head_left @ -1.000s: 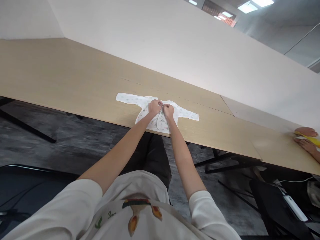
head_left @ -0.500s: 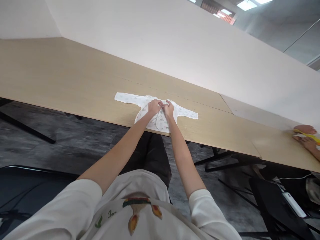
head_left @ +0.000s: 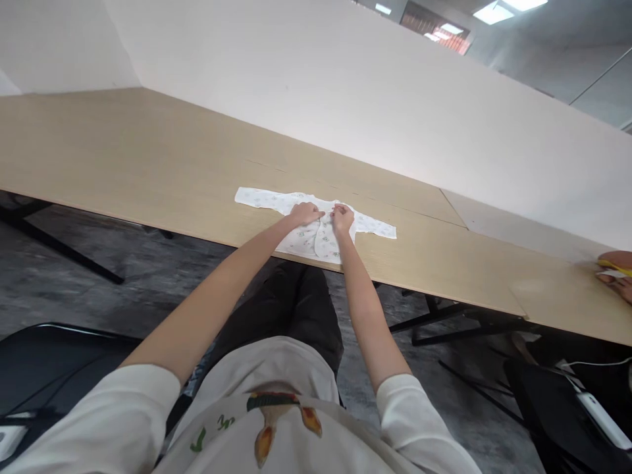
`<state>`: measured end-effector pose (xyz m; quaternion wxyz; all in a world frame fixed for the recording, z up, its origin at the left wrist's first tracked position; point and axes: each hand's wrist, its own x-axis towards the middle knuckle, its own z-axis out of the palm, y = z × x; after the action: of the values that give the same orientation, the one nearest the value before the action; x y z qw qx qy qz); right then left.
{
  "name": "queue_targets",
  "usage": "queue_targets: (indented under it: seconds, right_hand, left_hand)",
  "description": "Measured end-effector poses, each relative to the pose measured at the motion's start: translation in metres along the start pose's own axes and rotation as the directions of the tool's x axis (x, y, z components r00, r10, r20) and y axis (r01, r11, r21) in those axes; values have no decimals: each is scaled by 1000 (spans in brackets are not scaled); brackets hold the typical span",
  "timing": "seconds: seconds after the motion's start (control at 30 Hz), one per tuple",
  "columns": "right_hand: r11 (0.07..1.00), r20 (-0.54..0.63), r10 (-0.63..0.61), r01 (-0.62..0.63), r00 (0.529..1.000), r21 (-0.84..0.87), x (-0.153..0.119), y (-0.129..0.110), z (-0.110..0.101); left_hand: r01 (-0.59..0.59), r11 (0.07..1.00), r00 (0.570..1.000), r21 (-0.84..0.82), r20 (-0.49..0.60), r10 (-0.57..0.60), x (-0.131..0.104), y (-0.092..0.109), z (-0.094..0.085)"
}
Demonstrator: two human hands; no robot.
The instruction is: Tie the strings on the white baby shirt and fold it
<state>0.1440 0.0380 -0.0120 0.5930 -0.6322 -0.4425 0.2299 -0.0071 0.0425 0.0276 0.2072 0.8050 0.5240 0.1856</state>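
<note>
A small white baby shirt (head_left: 329, 243) with a fine coloured print lies on the table, front side up, both sleeves spread out. My left hand (head_left: 305, 214) rests on the left side of its chest, thumb stretched toward the front opening. At the other side of the opening, just below the neckline, my right hand (head_left: 342, 216) has its fingers pinched together on the shirt's cloth. A narrow gap separates the two hands. The exact bit of cloth between my right fingertips is too small to make out.
The long wooden table (head_left: 187, 158) runs along a white partition (head_left: 296, 85). At the far right a co-worker's hand (head_left: 623, 287) is beside a doll-like head (head_left: 617, 260). Black chairs (head_left: 54, 368) stand below on both sides; a white power strip (head_left: 603, 420) lies on the right one.
My hands were together at the front opening; now they have come apart, the left flattening onto the cloth and the right shifting right. The view has shifted slightly.
</note>
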Motion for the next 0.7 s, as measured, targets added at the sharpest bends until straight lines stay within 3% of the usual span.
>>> queue_targets:
  seconds: [0.07,0.17,0.23,0.33,0.43,0.7]
  right_hand:
    - [999,-25,39,-39,999,34,1,-4,-1]
    - [996,50,93,-92,994,-21,-2,-10,-5]
    - [991,151,56,-37,987,-129,-8,-12,-9]
    - [954,272,-68,142,960,-265,-23,-13,-14]
    - [926,291,-146,234,946,-296,-35,-14,-17]
    - [917,306,-194,283,932,-281,-43,-19,-20]
  left_hand:
    - [-23,1000,1000,14,19,22,-5,-2,0]
    - [-41,999,999,2,-26,41,-10,-4,7]
    - [-58,998,996,-12,-71,57,-12,-6,13]
    - [-98,995,988,-5,-118,97,-14,-9,19]
    - [-132,991,982,-3,-137,130,-15,-11,20]
    - [-203,979,967,25,-154,204,-20,-10,17]
